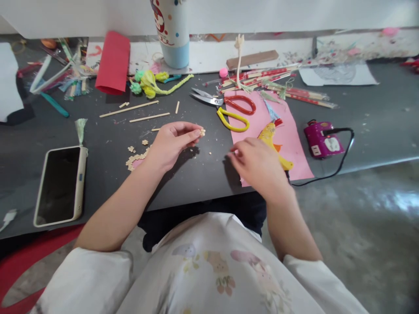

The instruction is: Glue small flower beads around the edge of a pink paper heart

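Between the thumb and fingers of my left hand is a small cluster of pale wooden pieces, pinched above the dark table. Partly behind that wrist lies a ring of similar pieces on pink backing, with small loose clusters beside it. My right hand hovers over the left edge of a pink sheet, fingers loosely curled and apart, with nothing visible in them. Just beyond it, a yellow glue gun with an orange trigger rests on the sheet, partly hidden by the hand.
Scissors lie ahead, near thin wooden sticks. A phone is at left. A purple box with a black cable sits at right. Behind stand a cup, a red paper piece and wrapped chopsticks.
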A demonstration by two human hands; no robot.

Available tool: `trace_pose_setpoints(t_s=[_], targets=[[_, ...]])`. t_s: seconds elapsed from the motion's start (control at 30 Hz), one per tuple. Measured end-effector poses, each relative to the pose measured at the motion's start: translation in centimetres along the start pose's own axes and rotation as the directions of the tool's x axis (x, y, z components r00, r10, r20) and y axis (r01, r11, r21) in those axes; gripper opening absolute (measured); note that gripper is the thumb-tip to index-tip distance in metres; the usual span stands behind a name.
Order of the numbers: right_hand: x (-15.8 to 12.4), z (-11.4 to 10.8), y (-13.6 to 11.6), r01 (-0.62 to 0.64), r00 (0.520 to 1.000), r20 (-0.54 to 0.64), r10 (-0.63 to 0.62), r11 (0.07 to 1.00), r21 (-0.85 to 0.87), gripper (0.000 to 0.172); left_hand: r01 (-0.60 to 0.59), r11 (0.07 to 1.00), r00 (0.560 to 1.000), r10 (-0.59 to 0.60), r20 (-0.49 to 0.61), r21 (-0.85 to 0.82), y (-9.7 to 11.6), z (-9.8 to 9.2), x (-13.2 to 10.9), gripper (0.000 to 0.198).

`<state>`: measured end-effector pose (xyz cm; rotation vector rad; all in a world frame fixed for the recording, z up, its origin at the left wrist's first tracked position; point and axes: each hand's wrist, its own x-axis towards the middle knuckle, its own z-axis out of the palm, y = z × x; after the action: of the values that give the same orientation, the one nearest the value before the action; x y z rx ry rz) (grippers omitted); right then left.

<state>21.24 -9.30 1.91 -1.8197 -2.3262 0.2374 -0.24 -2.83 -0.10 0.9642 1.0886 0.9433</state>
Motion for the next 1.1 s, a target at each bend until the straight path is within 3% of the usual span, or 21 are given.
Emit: trace_pose_setpoints(t_s=[0.17, 0.6, 0.73, 0.87, 1.1], targets=[[2.0, 2.6, -2.7, 0.084, 0.994, 0.065, -0.082, 0.996, -0.027, 0.023, 0.002, 1.000, 1.000, -0.002, -0.005, -0.023, 0.1, 0.0, 0.0, 0.028], [3.1, 2.9, -2.1, 0.226, 0.972, 0.088, -0.219, 0.971, -0.078, 0.026, -0.002, 0.999, 1.000, 0.003, 0.012, -0.037, 0.0, -0.1, 0.1, 0.028], [3.4, 2.2, -1.1, 0.205, 0.974, -0.106, -0.198, 0.977, 0.059, 0.014, -0.020, 0.999, 0.999, 0.021, 0.024, -0.043, -0.2, -0.1, 0.1, 0.028], [3.5, 1.5, -1.1, 0.271, 0.922, -0.329, -0.205, 0.947, 0.171, 0.011, -0.024, 0.998, 0.999, 0.026, 0.042, -0.054, -0.2, 0.1, -0.1, 0.028], [3.7, 2.2, -1.9, 0.350, 0.841, -0.475, -0.260, 0.930, 0.109, 0.016, 0.006, 0.997, 0.998, -0.001, 0.069, -0.075, -0.1, 0.3, -0.3, 0.029]])
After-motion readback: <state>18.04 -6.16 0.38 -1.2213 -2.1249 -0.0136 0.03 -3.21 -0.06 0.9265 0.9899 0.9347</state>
